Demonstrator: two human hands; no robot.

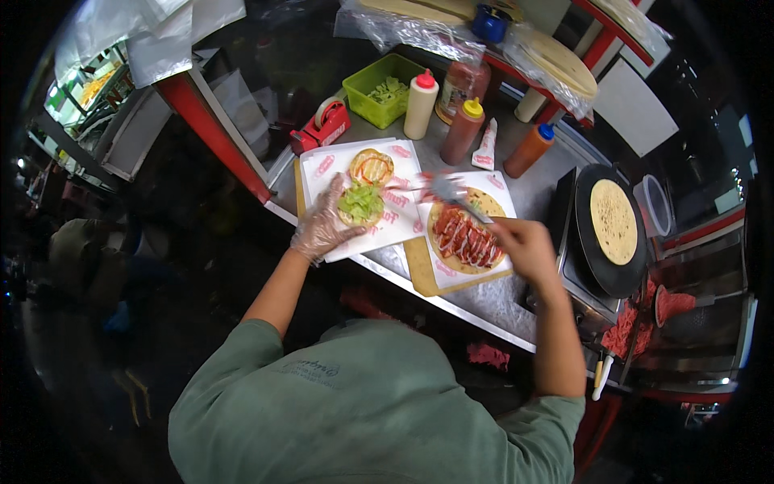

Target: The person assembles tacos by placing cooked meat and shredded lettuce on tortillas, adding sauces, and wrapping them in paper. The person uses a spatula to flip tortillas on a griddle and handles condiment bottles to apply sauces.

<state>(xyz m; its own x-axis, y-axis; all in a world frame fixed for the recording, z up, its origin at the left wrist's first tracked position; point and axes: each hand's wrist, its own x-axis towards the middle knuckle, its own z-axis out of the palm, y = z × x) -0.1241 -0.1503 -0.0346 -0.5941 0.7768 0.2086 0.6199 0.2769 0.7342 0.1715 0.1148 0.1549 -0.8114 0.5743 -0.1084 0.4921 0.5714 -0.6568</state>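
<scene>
On printed white paper (387, 230) lie two bun halves. The far bun half (372, 167) is spread with sauce, and the near bun half (360, 216) bears chopped lettuce (362, 200). My left hand (322, 224), in a clear plastic glove, lies open beside the lettuce half, fingers and thumb apart around its left side. Bare, my right hand (526, 246) is closed on the handle of a metal utensil (448, 190); its head is smeared by motion. Below that head, a flatbread (476, 266) on paper carries sliced meat (468, 238) streaked with red and white sauce.
Sauce bottles, a white one (420, 105) among them, stand behind the papers, near a green lettuce basket (363, 87) and red tape dispenser (318, 129). At right, a flatbread (613, 222) lies on a black griddle (587, 242). Wrapped flatbreads (556, 60) overhang the back.
</scene>
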